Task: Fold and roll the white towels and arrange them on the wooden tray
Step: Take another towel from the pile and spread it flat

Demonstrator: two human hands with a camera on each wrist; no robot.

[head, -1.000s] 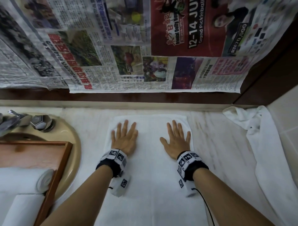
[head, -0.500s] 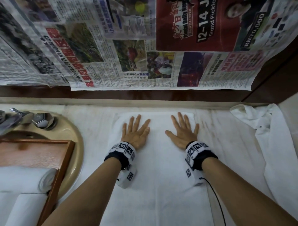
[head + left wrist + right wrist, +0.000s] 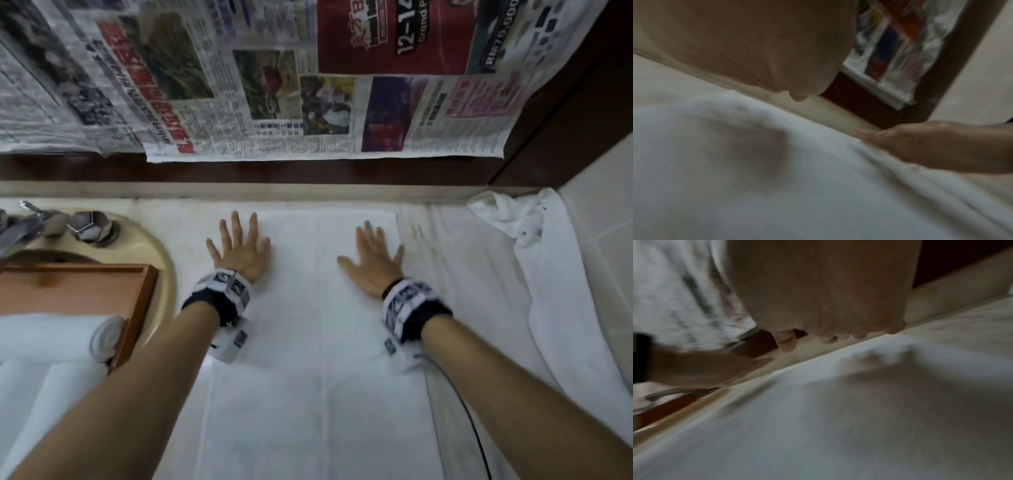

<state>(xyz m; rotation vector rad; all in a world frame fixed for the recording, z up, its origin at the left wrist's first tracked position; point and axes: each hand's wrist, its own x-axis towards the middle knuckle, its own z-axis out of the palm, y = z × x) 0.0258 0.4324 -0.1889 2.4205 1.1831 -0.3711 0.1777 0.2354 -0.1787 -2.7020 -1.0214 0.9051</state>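
A white towel point(image 3: 318, 359) lies flat on the pale counter point(image 3: 455, 240), running from the bottom centre of the head view up to the middle of the frame, with a lengthwise crease down its centre. Both forearms enter from the lower corners, each wearing a marked wrist band.

The left hand point(image 3: 239, 250) rests palm down on the towel's upper left part, fingers straight and spread apart, its outer fingers at the towel's left edge. The right hand point(image 3: 373, 263) rests palm down on the upper right part, fingers straight and slightly apart, near the towel's right edge. Neither hand grips cloth. The wrist views are blurred; they show each palm low over the white cloth with the fingers extended.

At the lower left of the frame sits the wooden tray point(image 3: 137, 308), laid over a beige basin point(image 3: 164, 274). A rolled towel point(image 3: 61, 337) lies inside the tray against its right wall, and another point(image 3: 44, 387) lies nearer the bottom edge.

At the right of the frame a loose towel point(image 3: 548, 291) lies crumpled along the counter, well apart from the hands.

At the upper left stand a metal tap point(image 3: 24, 222) and a faceted knob point(image 3: 89, 226). Sheets of newspaper point(image 3: 274, 85) hang across the top of the frame above a dark wooden ledge point(image 3: 274, 169).
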